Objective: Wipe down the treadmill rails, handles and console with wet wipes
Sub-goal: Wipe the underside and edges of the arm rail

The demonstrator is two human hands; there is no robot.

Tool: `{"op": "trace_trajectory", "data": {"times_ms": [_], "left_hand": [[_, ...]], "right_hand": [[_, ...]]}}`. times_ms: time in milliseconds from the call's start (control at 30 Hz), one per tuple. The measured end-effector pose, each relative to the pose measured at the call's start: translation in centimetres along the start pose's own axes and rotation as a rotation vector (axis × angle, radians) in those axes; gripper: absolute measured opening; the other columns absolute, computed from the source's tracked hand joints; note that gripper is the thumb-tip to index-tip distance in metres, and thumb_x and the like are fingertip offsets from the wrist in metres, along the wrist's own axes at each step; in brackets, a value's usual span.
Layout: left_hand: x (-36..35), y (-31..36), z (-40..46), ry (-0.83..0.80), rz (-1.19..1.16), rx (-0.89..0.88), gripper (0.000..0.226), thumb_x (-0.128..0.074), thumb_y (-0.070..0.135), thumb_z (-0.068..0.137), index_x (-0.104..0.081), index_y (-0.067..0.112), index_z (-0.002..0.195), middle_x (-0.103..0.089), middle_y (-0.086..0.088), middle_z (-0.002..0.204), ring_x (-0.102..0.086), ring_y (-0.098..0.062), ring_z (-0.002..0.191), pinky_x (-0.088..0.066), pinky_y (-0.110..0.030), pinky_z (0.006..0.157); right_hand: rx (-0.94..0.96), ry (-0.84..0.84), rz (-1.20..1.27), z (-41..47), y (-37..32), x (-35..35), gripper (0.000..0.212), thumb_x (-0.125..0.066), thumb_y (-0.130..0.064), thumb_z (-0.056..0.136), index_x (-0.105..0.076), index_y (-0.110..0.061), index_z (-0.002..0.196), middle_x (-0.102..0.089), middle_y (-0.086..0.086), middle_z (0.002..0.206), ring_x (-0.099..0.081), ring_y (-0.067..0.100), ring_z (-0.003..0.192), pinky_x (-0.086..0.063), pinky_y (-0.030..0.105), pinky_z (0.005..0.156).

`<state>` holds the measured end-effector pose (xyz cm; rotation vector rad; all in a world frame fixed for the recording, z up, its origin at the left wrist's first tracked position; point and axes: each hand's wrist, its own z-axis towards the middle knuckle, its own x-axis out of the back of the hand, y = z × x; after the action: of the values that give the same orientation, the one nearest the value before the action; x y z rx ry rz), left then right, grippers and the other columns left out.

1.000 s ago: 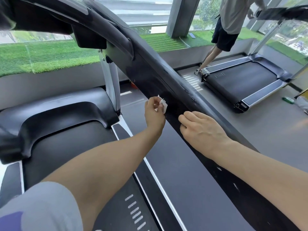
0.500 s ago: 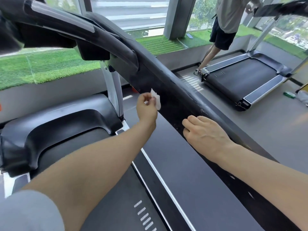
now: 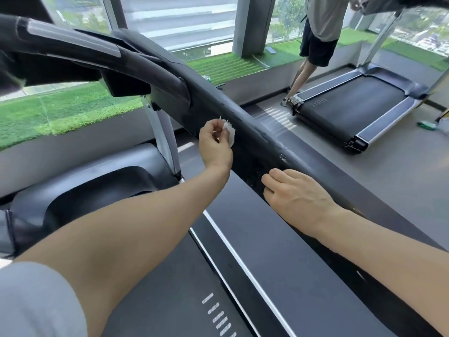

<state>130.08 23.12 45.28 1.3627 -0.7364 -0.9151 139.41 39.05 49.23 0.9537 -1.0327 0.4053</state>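
1. Our left hand (image 3: 215, 144) pinches a small crumpled wet wipe (image 3: 229, 132) between thumb and fingertips and holds it against the inner face of the right handrail (image 3: 257, 139), just below where the rail meets the console (image 3: 73, 59).
2. Our right hand (image 3: 295, 195) holds nothing: fingers loosely extended, resting on the same handrail nearer to us, well apart from the wipe. We judge it serves as a brace.
3. The rail is black and slopes down toward us. A dull smear shows on its top near a small screw (image 3: 281, 156), between our 2 hands.
4. Step in hand, as we judge it: wiping the inner side of the rail. To do it well, flatten more of the wipe against the surface instead of dabbing with 1 bunched corner, keep steady pressure, and work in overlapping strokes along the rail. Cover the smeared patch, then shift the right hand so the part under it gets wiped too.
5. Risk: so small a wipe may dry out or load with dirt; refold it or take a fresh 1.
6. Outward: the belt (image 3: 170, 276) lies below us; another person (image 3: 318, 32) stands by a second treadmill (image 3: 352, 110) near the window.
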Motion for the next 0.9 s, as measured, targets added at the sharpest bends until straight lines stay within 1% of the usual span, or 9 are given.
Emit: {"op": "trace_trajectory", "data": {"times_ms": [100, 200, 233, 367, 567, 667, 767, 833, 900], "left_hand": [[-1.3, 0.0, -3.0, 0.023, -0.013, -0.008, 0.008, -0.052, 0.006, 0.094, -0.058, 0.011, 0.097, -0.057, -0.006, 0.1, -0.051, -0.009, 0.082, -0.041, -0.007, 0.07], [-2.2, -0.1, -5.8, 0.015, -0.033, -0.014, 0.011, -0.052, 0.007, 0.094, -0.057, 0.016, 0.091, -0.056, -0.006, 0.095, -0.051, -0.01, 0.08, -0.041, -0.013, 0.071], [-2.4, -0.2, -6.7, 0.007, -0.039, -0.011, 0.016, -0.052, 0.008, 0.094, -0.056, 0.021, 0.087, -0.056, -0.006, 0.093, -0.051, -0.01, 0.079, -0.041, -0.015, 0.071], [-3.7, -0.9, -10.8, 0.006, -0.053, 0.007, 0.028, -0.051, 0.009, 0.093, -0.052, 0.032, 0.078, -0.055, -0.009, 0.083, -0.047, -0.014, 0.073, -0.039, -0.023, 0.068], [-4.9, -1.8, -16.2, -0.008, -0.077, 0.09, 0.028, -0.05, 0.005, 0.093, -0.052, 0.028, 0.078, -0.052, -0.011, 0.08, -0.047, -0.016, 0.074, -0.041, -0.024, 0.069], [-4.4, -1.0, -18.2, -0.095, -0.066, 0.118, 0.026, -0.051, 0.006, 0.094, -0.052, 0.026, 0.078, -0.055, -0.006, 0.084, -0.05, -0.013, 0.077, -0.043, -0.02, 0.068], [-3.2, -1.0, -19.4, -0.253, -0.04, 0.174, 0.023, -0.052, 0.005, 0.094, -0.054, 0.023, 0.08, -0.057, 0.0, 0.083, -0.052, -0.014, 0.078, -0.046, -0.025, 0.071], [-2.4, -1.3, -18.9, -0.196, -0.046, 0.248, 0.022, -0.053, 0.007, 0.093, -0.054, 0.024, 0.08, -0.058, 0.0, 0.084, -0.051, -0.015, 0.075, -0.045, -0.026, 0.069], [-1.6, -1.5, -16.7, -0.041, -0.066, 0.293, 0.022, -0.053, 0.009, 0.094, -0.052, 0.026, 0.08, -0.057, 0.0, 0.087, -0.049, -0.015, 0.074, -0.04, -0.021, 0.062]], "right_hand": [[0.002, 0.021, 0.009, -3.2, -0.3, 0.6, 0.032, -0.033, 0.011, 0.062, -0.053, -0.011, 0.052, -0.052, 0.004, 0.066, -0.052, 0.021, 0.062, -0.043, 0.027, 0.052], [0.022, 0.004, 0.02, -6.7, -0.7, 1.2, 0.021, -0.053, 0.01, 0.055, -0.056, -0.01, 0.053, -0.054, 0.005, 0.07, -0.052, 0.021, 0.065, -0.048, 0.027, 0.058], [0.021, -0.002, 0.033, -7.7, -0.9, 1.5, 0.021, -0.053, 0.01, 0.054, -0.056, -0.01, 0.052, -0.055, 0.005, 0.07, -0.053, 0.021, 0.065, -0.049, 0.027, 0.06], [-0.004, 0.014, 0.072, -11.5, -1.4, 2.3, 0.033, -0.029, 0.008, 0.061, -0.052, -0.012, 0.048, -0.052, 0.003, 0.066, -0.052, 0.019, 0.062, -0.046, 0.025, 0.058], [0.005, 0.021, 0.063, -15.5, -2.0, 3.2, 0.035, -0.029, 0.009, 0.06, -0.054, -0.012, 0.047, -0.053, 0.003, 0.064, -0.054, 0.02, 0.062, -0.048, 0.025, 0.056], [-0.009, 0.003, 0.078, -16.2, -2.3, 3.7, 0.035, -0.03, 0.009, 0.06, -0.055, -0.011, 0.047, -0.053, 0.004, 0.064, -0.055, 0.02, 0.062, -0.049, 0.026, 0.056], [-0.021, -0.029, 0.09, -15.2, -2.4, 3.9, 0.03, -0.034, 0.006, 0.06, -0.057, -0.009, 0.05, -0.053, 0.005, 0.065, -0.055, 0.022, 0.064, -0.05, 0.027, 0.057], [-0.032, -0.037, 0.091, -14.0, -2.3, 3.5, 0.032, -0.031, 0.005, 0.061, -0.057, -0.009, 0.051, -0.053, 0.005, 0.067, -0.055, 0.023, 0.065, -0.05, 0.027, 0.058], [-0.051, -0.053, 0.075, -12.3, -2.1, 3.3, 0.029, -0.033, 0.007, 0.058, -0.057, -0.009, 0.052, -0.053, 0.006, 0.068, -0.054, 0.023, 0.065, -0.049, 0.028, 0.058]]}}
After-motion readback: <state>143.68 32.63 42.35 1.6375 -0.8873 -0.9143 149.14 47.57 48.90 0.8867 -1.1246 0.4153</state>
